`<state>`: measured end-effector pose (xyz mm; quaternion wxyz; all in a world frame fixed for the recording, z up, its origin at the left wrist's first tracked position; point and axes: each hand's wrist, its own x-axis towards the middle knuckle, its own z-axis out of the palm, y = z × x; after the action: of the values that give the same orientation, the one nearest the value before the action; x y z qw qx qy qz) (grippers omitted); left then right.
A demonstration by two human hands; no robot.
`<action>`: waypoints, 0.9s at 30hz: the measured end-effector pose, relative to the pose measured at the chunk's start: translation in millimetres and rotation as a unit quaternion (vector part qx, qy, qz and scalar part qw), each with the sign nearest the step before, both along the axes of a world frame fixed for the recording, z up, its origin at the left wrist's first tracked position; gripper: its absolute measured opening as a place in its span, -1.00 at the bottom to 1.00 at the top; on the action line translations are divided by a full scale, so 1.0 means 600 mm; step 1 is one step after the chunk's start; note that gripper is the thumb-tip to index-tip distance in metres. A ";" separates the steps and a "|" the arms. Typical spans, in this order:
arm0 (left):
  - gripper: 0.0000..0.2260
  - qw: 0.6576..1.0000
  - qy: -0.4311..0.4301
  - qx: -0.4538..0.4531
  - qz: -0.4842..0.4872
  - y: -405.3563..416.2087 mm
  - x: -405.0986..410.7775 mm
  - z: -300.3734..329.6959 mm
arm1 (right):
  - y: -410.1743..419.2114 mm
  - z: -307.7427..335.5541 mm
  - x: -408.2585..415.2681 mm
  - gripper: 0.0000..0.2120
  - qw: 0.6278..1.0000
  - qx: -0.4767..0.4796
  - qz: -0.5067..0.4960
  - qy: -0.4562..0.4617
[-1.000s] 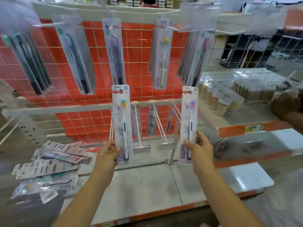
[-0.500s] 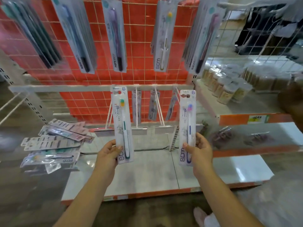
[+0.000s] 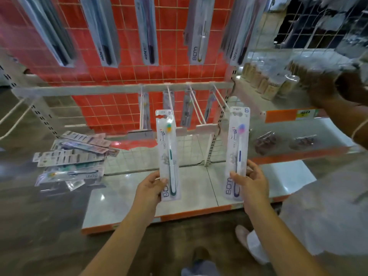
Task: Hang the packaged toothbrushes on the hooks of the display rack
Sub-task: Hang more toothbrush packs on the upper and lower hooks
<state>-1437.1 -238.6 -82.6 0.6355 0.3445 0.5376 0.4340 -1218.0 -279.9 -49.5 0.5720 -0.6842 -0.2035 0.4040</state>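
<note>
Red grid panel (image 3: 123, 56) backs a shop rack, with a white shelf (image 3: 123, 196) at the bottom and a crossbar (image 3: 89, 90) across the middle. Top-row packs (image 3: 148, 36) already hang along the upper edge, and a few more packs hang at the back of the lower hooks (image 3: 199, 112), so part of the job looks done. Those lower hooks have plenty of free length in front.

Two packs are in hand, both upright and short of the hooks. The left hand (image 3: 151, 188) pinches the bottom of a green-brush pack (image 3: 168, 152), thumb across its front. The right hand (image 3: 249, 182) grips the lower end of a purple-brush pack (image 3: 238, 148), fingers curled round both edges. Each pack's hang hole is at the top, roughly level with the hook tips, so threading them on is what comes next.

Left of the shelf a loose pile (image 3: 73, 156) of packs lies flat, waiting its turn; it is the bulk of what remains. On the neighbouring shelf to the right stand jars (image 3: 266, 84), possibly holding cotton swabs, though blur makes that uncertain. Another person's arm (image 3: 342, 104) reaches in there.
</note>
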 end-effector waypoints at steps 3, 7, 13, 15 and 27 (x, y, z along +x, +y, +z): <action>-0.84 1.000 0.003 -0.024 -0.010 -0.024 -0.011 -0.016 | -0.022 -0.013 -0.013 -0.54 1.000 -0.003 0.008 0.007; -0.84 0.998 0.000 -0.055 -0.010 -0.058 -0.018 -0.035 | -0.031 -0.033 -0.029 -0.56 0.999 -0.011 0.027 0.013; -0.86 0.997 0.010 -0.073 0.003 -0.086 -0.024 -0.050 | -0.024 -0.060 -0.043 -0.54 0.996 -0.039 0.080 0.021; -0.85 0.996 0.018 -0.083 0.011 -0.090 -0.020 -0.054 | -0.024 -0.070 -0.038 -0.55 0.994 -0.046 0.091 0.024; -0.82 0.988 -0.003 -0.143 0.056 -0.125 0.096 -0.138 | -0.034 -0.144 0.026 -0.55 0.979 -0.098 0.177 -0.001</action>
<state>-1379.2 -313.6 -165.2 0.6545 0.2180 0.6110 0.3884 -1202.6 -300.4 -136.0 0.4213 -0.6905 -0.2819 0.5160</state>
